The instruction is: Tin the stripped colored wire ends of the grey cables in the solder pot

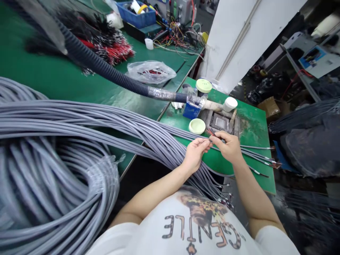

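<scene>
1. While the left hand (195, 154) and the right hand (227, 147) meet over the counter's edge, both are closed in a fingertip pinch on one grey sheathed cable (180, 132), its end showing thin reddish wires (210, 132) between them.
2. That cable joins a long bundle of grey cables (127, 124), which sweeps left into a big coil (53, 198) wrapped with clear film (102, 177). More cable ends with bared tips (225, 198) hang below the forearms.
3. Just right of the hands, further grey cables (259, 156) lie across the green counter (252, 180).
4. Beyond them sit a pale green lid (197, 126), a square metal pot (220, 123), a white tub (230, 104) and a blue box (191, 109).
5. Farther off, black corrugated conduit (106, 67) reaches that box, past a plastic bag (151, 72), red-and-black wire bunches (111, 51) and a blue crate (136, 14).
</scene>
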{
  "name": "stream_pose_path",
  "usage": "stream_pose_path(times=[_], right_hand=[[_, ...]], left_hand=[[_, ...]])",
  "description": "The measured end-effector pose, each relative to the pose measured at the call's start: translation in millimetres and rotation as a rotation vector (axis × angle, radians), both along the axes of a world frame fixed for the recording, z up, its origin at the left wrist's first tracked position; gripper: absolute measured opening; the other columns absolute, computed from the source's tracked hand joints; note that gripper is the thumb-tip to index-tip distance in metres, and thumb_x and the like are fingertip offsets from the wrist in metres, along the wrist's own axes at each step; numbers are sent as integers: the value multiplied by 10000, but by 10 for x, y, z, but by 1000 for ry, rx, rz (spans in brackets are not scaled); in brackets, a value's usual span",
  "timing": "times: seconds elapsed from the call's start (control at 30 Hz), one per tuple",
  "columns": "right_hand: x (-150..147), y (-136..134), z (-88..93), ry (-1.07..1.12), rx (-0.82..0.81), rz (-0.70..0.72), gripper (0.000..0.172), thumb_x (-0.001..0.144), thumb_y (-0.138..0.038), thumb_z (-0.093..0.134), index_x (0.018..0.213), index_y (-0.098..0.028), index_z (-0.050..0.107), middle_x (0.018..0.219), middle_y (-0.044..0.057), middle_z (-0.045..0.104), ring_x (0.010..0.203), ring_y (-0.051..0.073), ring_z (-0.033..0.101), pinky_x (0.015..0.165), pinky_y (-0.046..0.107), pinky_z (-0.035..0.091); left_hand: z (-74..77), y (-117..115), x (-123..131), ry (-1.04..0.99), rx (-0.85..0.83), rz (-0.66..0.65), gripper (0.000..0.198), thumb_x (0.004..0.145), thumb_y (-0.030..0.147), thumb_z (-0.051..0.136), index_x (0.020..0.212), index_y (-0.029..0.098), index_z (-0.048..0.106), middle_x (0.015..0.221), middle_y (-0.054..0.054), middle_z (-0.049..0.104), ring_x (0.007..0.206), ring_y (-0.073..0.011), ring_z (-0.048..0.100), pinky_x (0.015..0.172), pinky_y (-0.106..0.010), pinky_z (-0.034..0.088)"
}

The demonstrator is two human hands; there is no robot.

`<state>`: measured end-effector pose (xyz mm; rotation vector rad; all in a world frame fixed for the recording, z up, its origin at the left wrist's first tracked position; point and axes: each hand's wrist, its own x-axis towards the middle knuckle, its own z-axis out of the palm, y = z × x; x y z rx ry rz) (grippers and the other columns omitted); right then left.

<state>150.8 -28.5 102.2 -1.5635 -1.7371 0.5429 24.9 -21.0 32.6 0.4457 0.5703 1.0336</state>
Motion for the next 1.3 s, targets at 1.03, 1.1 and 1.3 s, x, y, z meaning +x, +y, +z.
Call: stream_pose_path(times=[1.03, 1.1, 1.3], right_hand=[[595, 976, -171, -683, -199, -207, 318, 799, -393, 518, 773, -163, 736, 674, 44, 684, 614, 155, 556, 559, 262, 302], [812, 970, -195, -714, -233, -294, 311, 789, -386, 523, 771, -165, 742, 693, 52, 694, 632, 166, 571, 568, 266, 318], [1172, 1029, -432, -789, -361, -447, 291, 774, -359, 538, 824, -174, 756, 830, 94, 735, 779, 209, 644, 652, 271, 401]], left_hand=[[-312, 24, -262, 1041, 1187, 66, 205, 913, 294, 497, 913, 199, 679, 794, -47, 708, 750, -168, 582, 691, -308, 364], [-316, 20, -263, 1041, 1186, 67, 202, 914, 297, 499, 908, 200, 677, 793, -47, 708, 750, -169, 586, 692, -309, 364], [-342, 17, -256, 1039, 1201, 93, 178, 907, 286, 516, 906, 200, 671, 792, -41, 713, 741, -164, 588, 680, -309, 358]])
